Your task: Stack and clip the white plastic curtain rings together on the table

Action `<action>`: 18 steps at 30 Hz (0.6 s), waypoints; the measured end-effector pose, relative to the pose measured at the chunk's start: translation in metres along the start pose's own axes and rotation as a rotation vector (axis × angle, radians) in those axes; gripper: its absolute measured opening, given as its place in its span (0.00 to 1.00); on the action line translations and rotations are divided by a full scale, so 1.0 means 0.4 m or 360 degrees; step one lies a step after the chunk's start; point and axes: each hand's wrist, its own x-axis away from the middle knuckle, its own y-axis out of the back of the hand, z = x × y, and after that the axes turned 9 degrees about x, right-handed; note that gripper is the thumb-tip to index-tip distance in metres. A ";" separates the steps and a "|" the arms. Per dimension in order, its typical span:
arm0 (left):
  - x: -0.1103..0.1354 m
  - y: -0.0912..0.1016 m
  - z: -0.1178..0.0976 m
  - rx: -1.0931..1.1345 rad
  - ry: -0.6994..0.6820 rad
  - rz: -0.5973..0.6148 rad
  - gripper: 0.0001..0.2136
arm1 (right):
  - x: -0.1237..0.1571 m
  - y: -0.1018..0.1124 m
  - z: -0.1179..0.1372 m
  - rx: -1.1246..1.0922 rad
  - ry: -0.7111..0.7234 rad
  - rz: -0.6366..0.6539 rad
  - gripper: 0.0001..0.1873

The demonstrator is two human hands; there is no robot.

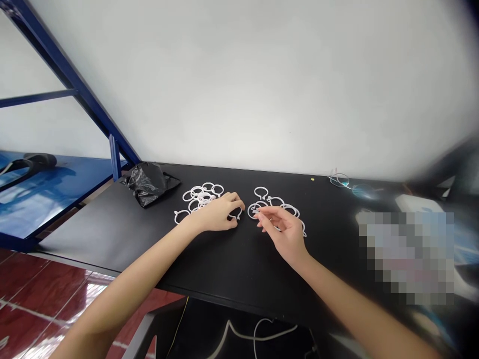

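My left hand (220, 212) rests low over the table, its thumb and fingers curled around a white plastic curtain ring (240, 215). Under and behind that hand lies a loose pile of similar rings (195, 191), partly covered by it. My right hand (286, 232) has its thumb and fingertips pinched together at another white curtain ring (249, 215), which overlaps others near the fingertips. Behind and beside the right hand are several more rings (290, 208), some hidden by the fingers. One single ring (261, 188) lies farther back with its small gap toward me.
The black table (224, 264) meets a white wall. A crumpled black plastic bag (149, 182) lies at the back left, near a blue metal frame (84, 102). Eyeglasses (340, 180) sit at the back right, with a blurred-out object (407, 257) nearer. Cables (258, 338) hang below the front edge.
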 end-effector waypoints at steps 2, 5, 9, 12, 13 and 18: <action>-0.003 0.004 0.009 0.0101 0.0041 -0.0037 0.16 | -0.001 0.000 -0.002 0.0035 0.0027 0.0005 0.08; -0.001 0.001 0.011 0.0264 0.0012 -0.0117 0.10 | -0.003 -0.001 -0.009 0.0171 0.0133 0.0026 0.07; 0.007 -0.010 -0.018 0.0425 -0.0011 -0.0200 0.11 | -0.004 -0.004 -0.020 0.0339 0.0269 0.0106 0.05; 0.011 -0.009 -0.050 0.0683 0.0130 -0.0205 0.10 | -0.002 -0.005 -0.025 0.0382 0.0277 0.0170 0.06; 0.012 -0.007 -0.059 0.0805 0.0184 -0.0195 0.09 | -0.001 -0.005 -0.026 0.0384 0.0274 0.0197 0.06; 0.012 0.002 -0.080 0.1518 0.0373 -0.0077 0.10 | 0.002 -0.003 -0.020 0.0236 0.0299 0.0305 0.08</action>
